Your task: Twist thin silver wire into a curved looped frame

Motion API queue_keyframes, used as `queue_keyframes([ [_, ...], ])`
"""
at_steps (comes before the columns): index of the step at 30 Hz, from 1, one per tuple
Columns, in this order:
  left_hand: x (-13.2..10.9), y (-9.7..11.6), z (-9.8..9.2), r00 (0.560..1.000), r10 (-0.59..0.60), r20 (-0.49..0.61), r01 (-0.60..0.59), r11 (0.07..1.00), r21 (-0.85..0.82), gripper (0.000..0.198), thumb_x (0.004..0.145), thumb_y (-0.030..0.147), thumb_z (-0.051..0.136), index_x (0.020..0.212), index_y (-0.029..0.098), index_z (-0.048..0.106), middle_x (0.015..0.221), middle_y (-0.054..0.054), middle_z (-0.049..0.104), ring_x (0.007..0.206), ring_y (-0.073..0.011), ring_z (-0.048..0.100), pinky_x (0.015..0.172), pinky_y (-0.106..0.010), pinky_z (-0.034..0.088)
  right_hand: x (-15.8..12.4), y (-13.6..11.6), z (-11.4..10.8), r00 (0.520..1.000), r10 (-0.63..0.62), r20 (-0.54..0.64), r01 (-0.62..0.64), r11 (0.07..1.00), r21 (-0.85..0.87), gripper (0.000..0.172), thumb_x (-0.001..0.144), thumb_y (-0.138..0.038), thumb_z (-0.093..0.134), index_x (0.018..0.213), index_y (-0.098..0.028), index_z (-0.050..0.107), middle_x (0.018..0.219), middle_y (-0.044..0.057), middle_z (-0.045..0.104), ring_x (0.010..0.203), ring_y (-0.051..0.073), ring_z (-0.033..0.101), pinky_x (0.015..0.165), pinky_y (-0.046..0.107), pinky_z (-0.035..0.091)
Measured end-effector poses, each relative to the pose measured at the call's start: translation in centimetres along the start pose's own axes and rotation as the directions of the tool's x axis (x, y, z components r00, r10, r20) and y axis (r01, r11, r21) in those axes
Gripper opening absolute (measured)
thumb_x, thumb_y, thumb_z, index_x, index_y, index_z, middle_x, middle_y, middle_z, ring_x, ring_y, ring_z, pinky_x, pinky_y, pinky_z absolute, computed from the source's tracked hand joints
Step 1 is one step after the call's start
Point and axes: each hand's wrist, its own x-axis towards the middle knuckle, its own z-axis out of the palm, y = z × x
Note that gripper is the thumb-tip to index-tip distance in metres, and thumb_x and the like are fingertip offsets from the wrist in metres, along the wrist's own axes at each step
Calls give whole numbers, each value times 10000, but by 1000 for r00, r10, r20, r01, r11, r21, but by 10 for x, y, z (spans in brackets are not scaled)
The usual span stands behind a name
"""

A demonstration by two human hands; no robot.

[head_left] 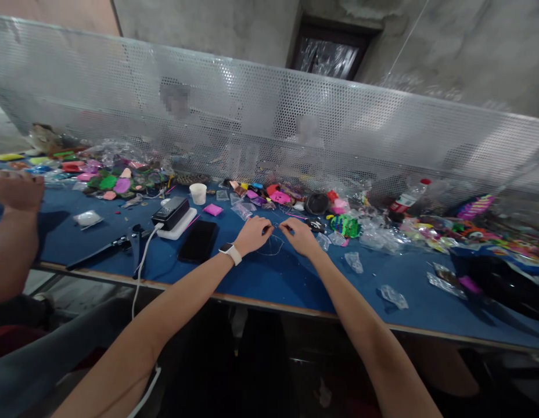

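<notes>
My left hand [253,234] and my right hand [299,234] meet over the blue table [278,278], fingertips pinched towards each other. Between them runs a thin clear thread or wire [272,247], which loops down onto the table beneath the hands. Each hand looks pinched on an end of it. A white watch [230,253] sits on my left wrist. A black phone [198,241] lies just left of my left hand.
A black device on a white block [172,216] with a white cable, a white cup [198,193], a pink pad [213,209], black tools [117,244] and piles of coloured pieces and clear bags cover the back. Another person's arm [12,226] rests at the left. A perforated screen [269,122] stands behind.
</notes>
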Motion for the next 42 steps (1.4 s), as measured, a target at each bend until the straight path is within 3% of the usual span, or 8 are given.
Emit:
queue_keyframes([
  [5,-3,-1,-2,997,-68,-24,70,994,80,115,1084,245,562,1040,212,663,1111,-99,740,1139,-305,659,1053,-480,483,-2,12,-9,980,181,-87,-194,965,-173,222,1065,-325,587,1043,-245,793,1109,120,807,1090,311,701,1015,451,541],
  [9,-7,-6,1,982,-176,72,161,970,183,213,1062,311,609,1229,185,651,1320,-168,694,1295,-384,602,1062,-536,492,-8,32,-16,942,336,-7,-319,887,-334,219,1034,-284,621,1096,-241,826,1220,118,814,1182,321,682,1060,457,527],
  [13,-8,-8,4,968,-204,148,170,962,215,194,1060,328,606,1171,185,676,1289,-168,694,1324,-391,594,1066,-540,504,-12,41,-17,925,378,21,-346,867,-359,266,1060,-313,591,1148,-226,827,1227,116,816,1184,325,685,1084,470,512],
  [19,-6,-11,7,975,-178,132,155,974,167,102,1029,220,609,1080,192,693,1182,-132,709,1124,-317,681,1000,-467,547,-9,47,-18,914,406,-12,-374,831,-412,243,1025,-308,627,1148,-221,818,1240,119,806,1207,332,666,1097,464,496],
  [26,-5,-13,6,982,-153,112,146,987,73,144,1029,128,552,1021,192,680,1141,-112,708,964,-256,708,860,-385,560,-30,84,-42,795,591,-138,-552,610,-568,449,979,-474,729,1341,-209,755,1349,191,714,1284,400,636,1038,481,516],
  [31,-6,-12,4,984,-141,106,131,986,99,151,1052,153,538,1040,201,680,1160,-114,701,927,-246,698,811,-379,546,-39,105,-42,787,614,-62,-545,644,-536,423,1001,-438,712,1335,-185,766,1308,182,735,1194,330,697,1001,399,529],
  [35,-5,-9,1,986,-127,104,101,969,224,166,1056,180,535,1087,194,698,1183,-142,688,1065,-303,676,953,-443,535,-37,105,-41,782,618,-79,-559,641,-527,357,1003,-386,709,1299,-202,789,1310,169,748,1186,320,706,991,388,532],
  [42,-5,12,-7,996,85,10,-84,949,303,339,1024,51,446,1094,200,743,1244,-196,676,1323,-404,547,1197,-610,336,-32,88,-42,775,628,-68,-559,632,-536,326,1003,-368,718,1284,-219,790,1314,163,747,1220,354,680,966,426,546],
])
